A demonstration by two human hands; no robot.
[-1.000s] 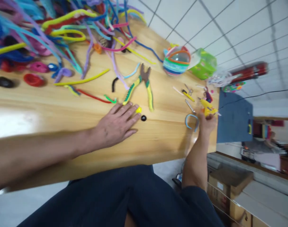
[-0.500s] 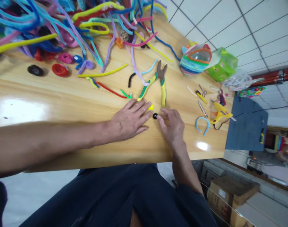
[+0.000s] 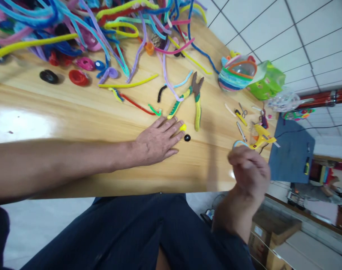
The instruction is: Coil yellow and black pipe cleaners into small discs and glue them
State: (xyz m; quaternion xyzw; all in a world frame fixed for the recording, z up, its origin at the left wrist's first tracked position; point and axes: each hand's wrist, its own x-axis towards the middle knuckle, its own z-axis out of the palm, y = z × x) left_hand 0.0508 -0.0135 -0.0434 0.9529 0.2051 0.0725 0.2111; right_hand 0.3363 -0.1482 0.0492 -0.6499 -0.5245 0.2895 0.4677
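My left hand [image 3: 159,141] lies flat on the wooden table [image 3: 109,120], fingers spread, its fingertips beside a small yellow piece [image 3: 183,127]. Just right of those fingertips sits a black round bead [image 3: 187,138]. Pliers [image 3: 197,90] with yellow-green handles rest open beyond them. Raised over the right part of the table, my right hand [image 3: 249,167] has curled fingers and is blurred; whether anything is in it is hidden. It overlaps a light blue curved piece [image 3: 240,143]. A green bent stem [image 3: 155,110] and a red stem [image 3: 138,105] lie beyond my left hand.
Many coloured fuzzy stems [image 3: 117,28] pile up at the back left. A yellow glue gun [image 3: 262,137], small scissors [image 3: 243,111] and a cutter [image 3: 240,117] lie at the right. Behind them stand a striped woven basket [image 3: 234,79] and a green bag [image 3: 268,80].
My right hand has left the spot beside the black bead and moved right, up over the light blue curved piece. My left hand stays flat; the view has shifted slightly.
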